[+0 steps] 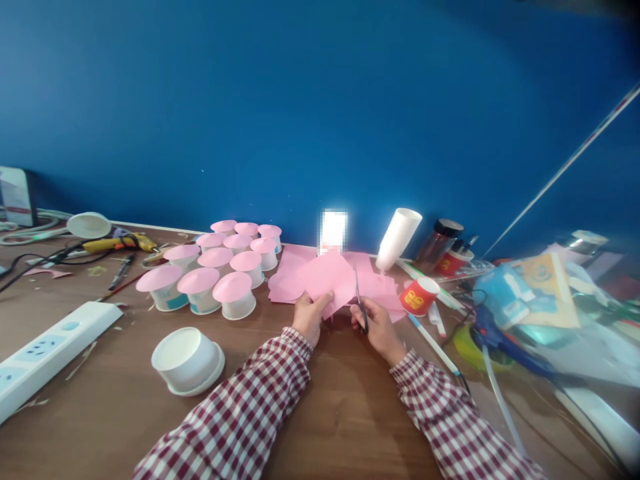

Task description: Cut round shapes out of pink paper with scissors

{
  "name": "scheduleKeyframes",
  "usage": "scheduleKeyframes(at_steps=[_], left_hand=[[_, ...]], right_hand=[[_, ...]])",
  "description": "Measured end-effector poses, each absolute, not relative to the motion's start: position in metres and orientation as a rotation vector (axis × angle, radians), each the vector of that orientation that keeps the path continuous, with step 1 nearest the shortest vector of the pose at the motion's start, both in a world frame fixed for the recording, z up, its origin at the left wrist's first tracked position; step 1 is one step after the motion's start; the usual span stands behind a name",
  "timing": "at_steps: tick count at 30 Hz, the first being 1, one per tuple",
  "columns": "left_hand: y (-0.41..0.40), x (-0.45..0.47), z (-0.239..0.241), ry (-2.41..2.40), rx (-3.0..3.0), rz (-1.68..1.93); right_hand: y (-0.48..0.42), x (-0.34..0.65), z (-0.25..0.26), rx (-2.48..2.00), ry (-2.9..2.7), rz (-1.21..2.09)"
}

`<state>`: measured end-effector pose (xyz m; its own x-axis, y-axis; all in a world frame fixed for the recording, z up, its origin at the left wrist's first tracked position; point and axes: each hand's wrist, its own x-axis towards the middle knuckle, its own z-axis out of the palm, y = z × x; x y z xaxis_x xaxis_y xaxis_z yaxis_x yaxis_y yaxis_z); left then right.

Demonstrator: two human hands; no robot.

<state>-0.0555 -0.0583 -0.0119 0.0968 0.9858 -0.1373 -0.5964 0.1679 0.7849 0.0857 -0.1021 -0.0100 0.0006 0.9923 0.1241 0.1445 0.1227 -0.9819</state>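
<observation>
Plainly, the left hand has its fingers pinching a pale pink piece of thin paper at its near edge, thumb on top, while the right hand has its fingers curled around the dark handles of slim metal scissors. That pink piece lies in front of the person, above a spread of larger pink paper sheets on the brown wooden table — the blades stand at its right side, though how far they part I cannot tell. Cutting seems the step in hand; the next snip calls for steady paper and a slow turn into the blades. Farther left sit white paper cups topped with shallow pink paper cones; to the right, a red paper cup with yellow print.
</observation>
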Motion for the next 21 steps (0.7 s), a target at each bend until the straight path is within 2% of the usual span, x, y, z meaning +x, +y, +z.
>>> scheduleKeyframes(at_steps=[21], left_hand=[[-0.059, -0.0558, -0.0105, 0.765, 0.618, 1.308]], right_hand=[[-0.1024, 0.0875, -0.0108, -1.229, -1.38, 1.012]])
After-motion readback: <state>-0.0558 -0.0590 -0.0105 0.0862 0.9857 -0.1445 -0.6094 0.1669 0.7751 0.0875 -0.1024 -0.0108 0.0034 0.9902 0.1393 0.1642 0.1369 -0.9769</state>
